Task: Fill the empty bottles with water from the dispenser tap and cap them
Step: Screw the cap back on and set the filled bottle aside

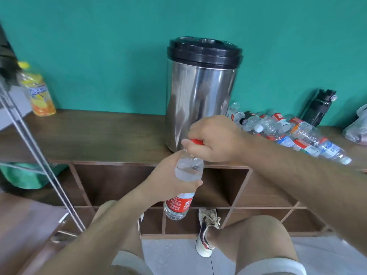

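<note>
Gripping the clear water bottle (188,171) around its upper body, the left hand (166,177) has its fingers and thumb curled round the plastic just above the red label. The bottle is held in the air, nearly upright, in front of the cabinet edge. Water shows through its clear shoulder. Directly above that grip, the right hand (214,139) is closed over the bottle's mouth, with thumb and curled fingers pinching the red cap (197,141). Whether the cap is fully seated on the neck cannot be told, since the fingers cover it.

Just behind the right hand stands the steel dispenser (200,96) with its black lid (204,51). It stands on the wooden cabinet top (99,133), against a teal wall. To the right of both grips, a pile of clear plastic bottles (288,132) lies on its side on the same top, some capped and many with red labels. Beyond the pile stand a black flask (317,108) and, at the far edge, a plastic bag (357,128). Well to the left of the grips, a yellow drink bottle (38,90) stands by the wall, near a slanting metal rack (39,155). Below the held bottle are the cabinet's open compartments and a pale shoe (206,231) on the person's foot.
</note>
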Demonstrator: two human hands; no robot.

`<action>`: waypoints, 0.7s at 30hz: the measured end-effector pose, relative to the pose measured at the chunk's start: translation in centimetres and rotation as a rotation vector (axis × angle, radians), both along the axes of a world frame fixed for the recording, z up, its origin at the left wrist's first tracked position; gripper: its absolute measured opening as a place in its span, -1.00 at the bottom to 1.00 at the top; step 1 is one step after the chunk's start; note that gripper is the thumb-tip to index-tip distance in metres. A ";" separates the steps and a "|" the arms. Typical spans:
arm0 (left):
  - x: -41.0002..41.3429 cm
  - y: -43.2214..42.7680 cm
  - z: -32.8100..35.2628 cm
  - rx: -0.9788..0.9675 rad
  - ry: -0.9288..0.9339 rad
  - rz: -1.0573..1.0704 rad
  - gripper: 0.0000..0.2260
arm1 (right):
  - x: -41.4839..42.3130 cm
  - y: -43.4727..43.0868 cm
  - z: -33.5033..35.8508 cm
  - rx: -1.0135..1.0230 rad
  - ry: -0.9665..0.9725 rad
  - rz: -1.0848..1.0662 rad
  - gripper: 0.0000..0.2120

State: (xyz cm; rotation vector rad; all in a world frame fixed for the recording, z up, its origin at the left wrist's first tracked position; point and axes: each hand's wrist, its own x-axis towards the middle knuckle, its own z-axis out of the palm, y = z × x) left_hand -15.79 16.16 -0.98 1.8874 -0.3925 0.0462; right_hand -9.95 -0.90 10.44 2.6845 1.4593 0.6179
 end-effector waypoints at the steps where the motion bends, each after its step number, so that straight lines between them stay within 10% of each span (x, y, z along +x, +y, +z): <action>1: 0.2 0.6 0.6 -0.012 -0.005 0.041 -0.65 | -0.1 1.4 0.7 0.019 0.047 -0.062 -0.45; 14: 4.1 13.1 0.0 0.072 0.050 0.512 -0.42 | 5.2 16.6 4.8 0.238 0.120 -0.264 -0.44; 21: 11.0 19.9 -3.7 -0.042 0.071 0.674 -0.42 | 8.7 21.9 -6.2 0.574 0.891 -0.242 -0.23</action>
